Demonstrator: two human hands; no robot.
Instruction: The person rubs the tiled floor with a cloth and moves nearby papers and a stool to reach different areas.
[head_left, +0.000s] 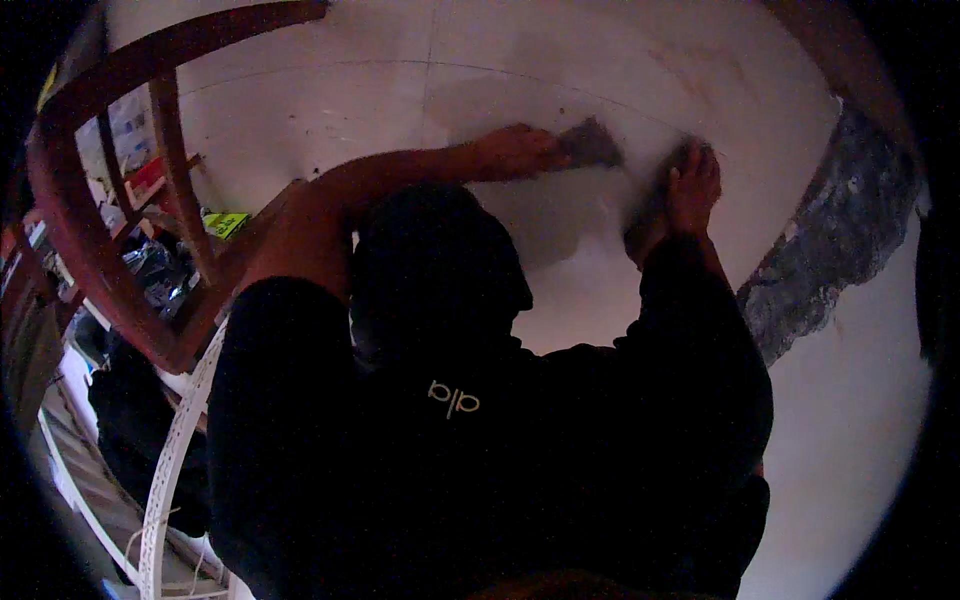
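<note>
Neither my left hand nor my right hand shows. A person in a dark top (480,480) and dark headwear (430,260) stands before me, back towards me, both arms raised to a pale wall (340,110). The person's left hand (520,150) grips what looks like a putty knife (595,143), its grey blade against or close to the wall. Their right hand (695,190) is beside a dark flat piece (648,215), seemingly held; its kind is too dark to make out. Around the blade spreads a greyish damp-looking patch (545,215).
A reddish-brown wooden frame (95,255) stands at left, near a pale perforated metal strip (180,440). Behind the frame lie mixed items, including a yellow-green packet (225,224). A rough grey bare strip (840,230) crosses the wall at right.
</note>
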